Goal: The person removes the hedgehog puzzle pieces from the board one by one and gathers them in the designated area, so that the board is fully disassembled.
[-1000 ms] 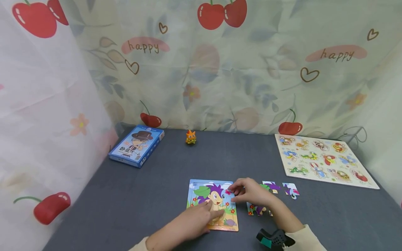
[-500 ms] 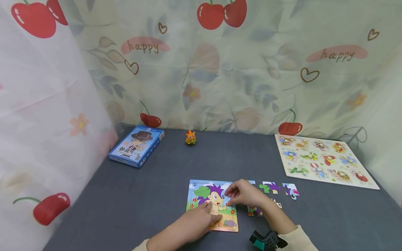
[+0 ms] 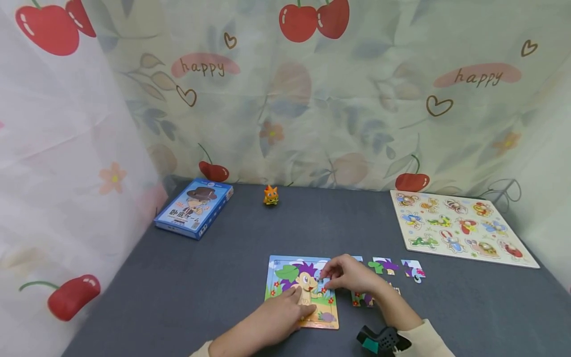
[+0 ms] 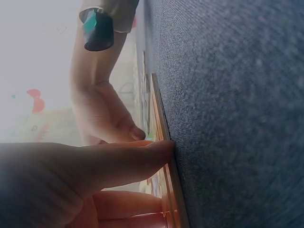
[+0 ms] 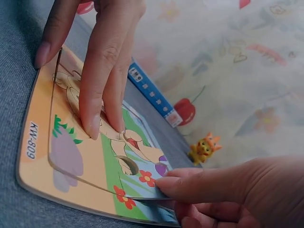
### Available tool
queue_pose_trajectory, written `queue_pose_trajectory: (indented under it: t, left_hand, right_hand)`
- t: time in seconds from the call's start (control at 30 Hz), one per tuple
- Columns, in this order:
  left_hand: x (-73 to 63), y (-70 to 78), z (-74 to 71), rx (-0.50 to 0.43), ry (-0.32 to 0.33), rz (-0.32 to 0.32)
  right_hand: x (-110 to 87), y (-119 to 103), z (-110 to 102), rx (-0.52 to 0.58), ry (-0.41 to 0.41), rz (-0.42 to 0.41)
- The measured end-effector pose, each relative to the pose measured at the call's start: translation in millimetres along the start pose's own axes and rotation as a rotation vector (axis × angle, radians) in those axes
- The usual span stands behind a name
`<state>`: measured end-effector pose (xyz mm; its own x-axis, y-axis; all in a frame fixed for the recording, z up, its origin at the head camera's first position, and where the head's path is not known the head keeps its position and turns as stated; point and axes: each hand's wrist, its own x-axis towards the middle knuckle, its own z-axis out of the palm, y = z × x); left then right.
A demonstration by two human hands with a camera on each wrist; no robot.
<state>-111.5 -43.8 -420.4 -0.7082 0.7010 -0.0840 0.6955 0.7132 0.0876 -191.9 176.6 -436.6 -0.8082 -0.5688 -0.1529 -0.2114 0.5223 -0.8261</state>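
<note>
We see the fingers of the right hand (image 3: 350, 274) nearly closed, pinching a piece (image 5: 147, 178), with the board (image 3: 331, 323) just below them and reaching leftward, where the left hand (image 3: 280, 311), farther from the piece, presses with straight fingers.

Play table (image 3: 178, 277), room type unclear: cherry-print fabric walls (image 3: 312, 114), jigsaw (image 3: 307, 278), toy figure (image 3: 270, 196).

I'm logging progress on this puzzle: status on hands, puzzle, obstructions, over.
Left hand on puzzle; right hand at its right side, grip unclear. Puzzle lying on table. Loose pieces to its right, some partly hidden by right arm.
</note>
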Motion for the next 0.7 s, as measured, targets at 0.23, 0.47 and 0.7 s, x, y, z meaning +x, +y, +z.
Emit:
queue_pose_trajectory:
  t: [0.23,0.47,0.7]
  left_hand:
    - [1.2,0.0,0.6,-0.004,-0.005,0.003]
    - [1.3,0.1,-0.3,-0.017,-0.014,0.002]
    - [2.0,0.5,-0.2,-0.018,-0.022,-0.003]
  right_hand:
    - [-2.0,1.6,-0.7,0.117,-0.029,0.061]
    - [-2.2,3.3,0.2,0.150,-0.010,0.102]
    - [-5.2,2.0,-3.6,0.185,0.019,0.121]
